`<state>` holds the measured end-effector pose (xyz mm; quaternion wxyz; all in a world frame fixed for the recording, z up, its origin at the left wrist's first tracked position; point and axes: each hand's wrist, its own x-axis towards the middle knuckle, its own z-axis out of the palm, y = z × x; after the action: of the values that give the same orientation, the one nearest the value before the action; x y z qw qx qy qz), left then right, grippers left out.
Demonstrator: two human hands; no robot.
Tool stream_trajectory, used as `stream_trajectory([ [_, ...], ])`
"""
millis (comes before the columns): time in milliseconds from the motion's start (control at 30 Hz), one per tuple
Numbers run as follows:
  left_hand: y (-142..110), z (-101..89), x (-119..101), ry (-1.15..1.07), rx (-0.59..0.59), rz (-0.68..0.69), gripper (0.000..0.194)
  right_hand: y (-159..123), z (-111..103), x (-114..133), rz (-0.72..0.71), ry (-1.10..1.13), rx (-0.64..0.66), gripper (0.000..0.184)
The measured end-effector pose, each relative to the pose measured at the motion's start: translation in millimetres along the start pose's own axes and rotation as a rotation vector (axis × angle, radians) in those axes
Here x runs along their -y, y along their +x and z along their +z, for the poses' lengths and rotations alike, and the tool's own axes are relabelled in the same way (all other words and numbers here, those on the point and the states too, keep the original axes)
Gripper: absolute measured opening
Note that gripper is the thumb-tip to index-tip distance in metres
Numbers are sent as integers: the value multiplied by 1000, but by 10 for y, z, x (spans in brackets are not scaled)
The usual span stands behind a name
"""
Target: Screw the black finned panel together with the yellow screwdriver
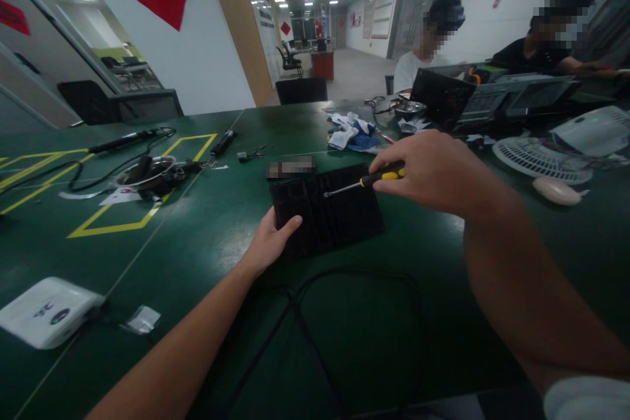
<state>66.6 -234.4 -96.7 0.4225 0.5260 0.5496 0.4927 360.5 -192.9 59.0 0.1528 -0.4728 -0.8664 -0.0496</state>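
Observation:
A flat black rectangular device (pixel 339 216) lies on the green table (pixel 207 243) in front of me. My left hand (pixel 270 241) grips its near left corner, thumb on top. My right hand (pixel 433 170) is closed round a screwdriver (pixel 367 180) with a yellow and black handle. The metal tip points left and rests over the device's upper middle.
A soldering iron (pixel 125 140) with its cable and a metal stand (pixel 147 174) sit at the left inside yellow floor-tape lines. A white box (pixel 46 312) lies near left. A black cable (pixel 305 315) loops in front. Two people sit at the far right behind electronics and a white fan grille (pixel 539 159).

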Motion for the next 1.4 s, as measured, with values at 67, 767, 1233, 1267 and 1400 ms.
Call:
stream_trajectory([
  [67, 5, -5, 0, 4, -1, 6, 56, -6, -6, 16, 3, -10, 2, 26],
  [767, 15, -20, 25, -1, 3, -17, 60, -43, 2, 95, 58, -73, 43, 28],
  [1233, 28, -28, 34, 7, 2, -9, 59, -22, 16, -52, 4, 3, 225, 39],
  [1267, 27, -26, 33, 12, -2, -10, 60, -29, -2, -80, -17, 15, 207, 38],
  [1400, 21, -18, 33, 5, -7, -6, 58, -28, -62, -157, -28, 5, 125, 27],
])
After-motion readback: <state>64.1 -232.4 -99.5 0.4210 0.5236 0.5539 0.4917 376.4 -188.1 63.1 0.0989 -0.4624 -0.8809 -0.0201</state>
